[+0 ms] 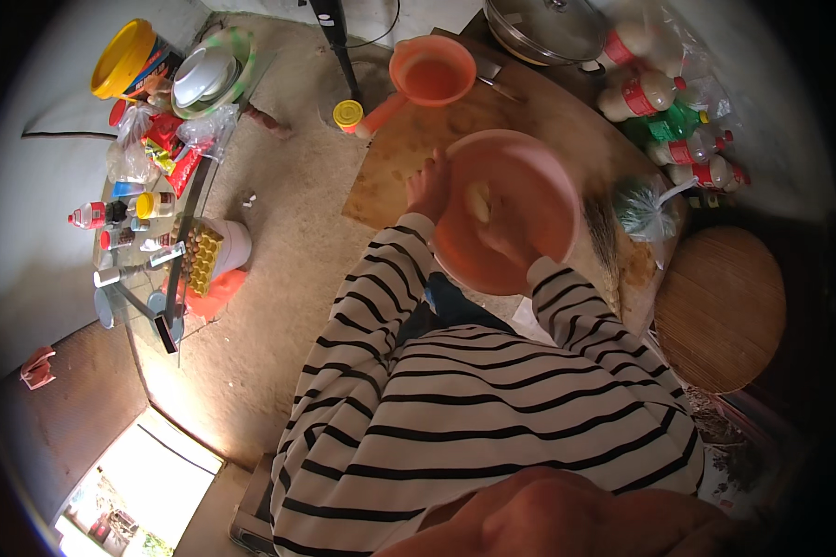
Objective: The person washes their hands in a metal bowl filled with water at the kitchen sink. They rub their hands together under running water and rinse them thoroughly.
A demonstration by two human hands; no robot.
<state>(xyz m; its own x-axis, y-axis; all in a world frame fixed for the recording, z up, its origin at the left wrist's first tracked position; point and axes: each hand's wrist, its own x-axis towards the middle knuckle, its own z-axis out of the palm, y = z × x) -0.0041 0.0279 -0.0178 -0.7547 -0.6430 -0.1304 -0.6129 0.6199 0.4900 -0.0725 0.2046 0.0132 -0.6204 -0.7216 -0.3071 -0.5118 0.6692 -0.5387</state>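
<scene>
A large pinkish-red plastic basin (564, 181) stands before me at the edge of a worn wooden board (369, 188). My left hand (430, 184) grips the basin's left rim. Inside the basin, my right hand (505, 230) reaches down beside a pale, rounded lump (478, 201) that may be dough; its fingers are blurred, and I cannot tell whether they hold it. Past the basin lies a smaller orange plastic ladle (432, 69) with its handle pointing left. A metal-bladed tool (498, 87) is just right of the ladle.
A lidded metal pan (547, 31) stands at the far right, near several filled plastic bottles (641, 95). A knotted plastic bag (644, 209) and a round wooden lid (721, 310) are at right. On the left, a glass table holds jars, bowls (205, 73) and an egg tray (205, 263).
</scene>
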